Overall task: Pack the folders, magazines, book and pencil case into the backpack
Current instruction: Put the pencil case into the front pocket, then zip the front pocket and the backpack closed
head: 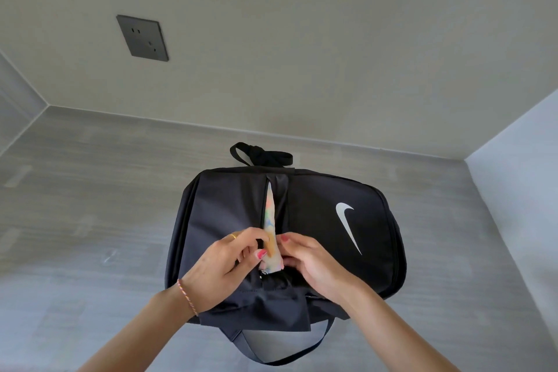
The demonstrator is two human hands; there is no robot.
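Centrally, backpack (317,220), both hands (225,260) (314,260) pinching pencil case (269,229) at pocket slit

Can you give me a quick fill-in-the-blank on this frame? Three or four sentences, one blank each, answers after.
1. The backpack is ____ in colour.
2. The multicoloured pencil case sticks out of the bag's front ____ pocket.
3. The left hand and right hand both work at the ____ end of the slot.
4. A wall socket sits on the wall ____ of the bag.

Answers: black; zip; near; left
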